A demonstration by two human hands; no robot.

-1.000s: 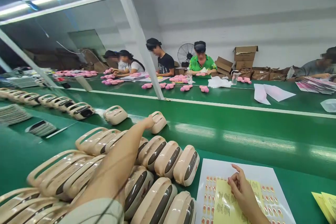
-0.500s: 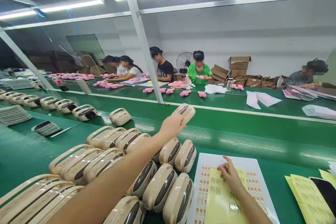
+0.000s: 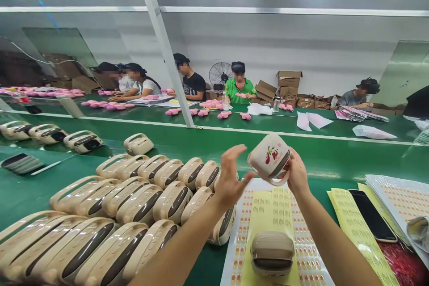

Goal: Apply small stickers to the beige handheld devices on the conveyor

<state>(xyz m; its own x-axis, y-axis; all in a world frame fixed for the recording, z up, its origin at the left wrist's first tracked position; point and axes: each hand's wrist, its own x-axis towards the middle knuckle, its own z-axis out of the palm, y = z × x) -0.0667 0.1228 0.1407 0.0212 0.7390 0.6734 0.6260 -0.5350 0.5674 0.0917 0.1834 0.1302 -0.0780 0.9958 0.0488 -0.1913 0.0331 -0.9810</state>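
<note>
Nearest the camera, at about 6 o'clock, a second beige case (image 3: 272, 252) lies flat on the yellow label sheet (image 3: 272, 214), which itself lies over a white sticker sheet (image 3: 301, 241) on the green worktop (image 3: 335, 161). Above it, at mid-height in the view, the right hand (image 3: 296, 174) is closed around the right side of a small beige case with a red printed figure (image 3: 268, 157), held up in the air clear of the worktop; its loop handle seems to hang at the lower edge by the fingers, though the grip hides part of it. The case's long axis runs roughly from 8 o'clock to 2 o'clock, with the printed face turned toward the camera. The left hand (image 3: 231, 178) is open, fingers spread and holding nothing, just beside the case at its 9 o'clock and not touching it as far as the view shows; the right hand is thus the one on the case, and the left is a short gap away from its free end. To the left, at 8 to 9 o'clock, rows of like beige cases (image 3: 134, 205) stand packed side by side. A dark phone (image 3: 372, 214) lies at 3 o'clock. Far off at 12 o'clock, other people sit at a further worktop with pink items (image 3: 224, 115).
</note>
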